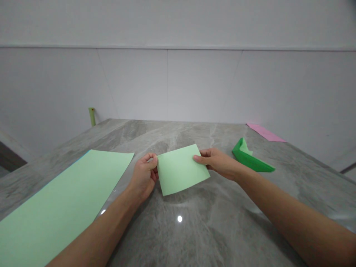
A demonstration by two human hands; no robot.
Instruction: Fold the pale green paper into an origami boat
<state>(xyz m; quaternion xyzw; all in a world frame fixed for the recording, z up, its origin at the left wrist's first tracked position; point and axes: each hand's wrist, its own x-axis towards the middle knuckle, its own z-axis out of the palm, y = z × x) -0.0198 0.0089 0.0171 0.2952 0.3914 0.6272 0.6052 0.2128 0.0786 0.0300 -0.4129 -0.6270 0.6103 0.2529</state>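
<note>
A small light-green sheet of paper is held up a little above the grey table, tilted toward me. My left hand pinches its left edge near the upper corner. At the right edge my right hand grips it, thumb on the front face and fingers behind. Just beyond my right forearm lies a folded green paper boat, brighter green outside and pale inside. Large light-green sheets lie flat on the left, partly covered by my left forearm.
The grey marbled table runs back to a white wall. A pink sheet of paper lies at the far right edge. A yellow-green upright object stands beyond the far left corner.
</note>
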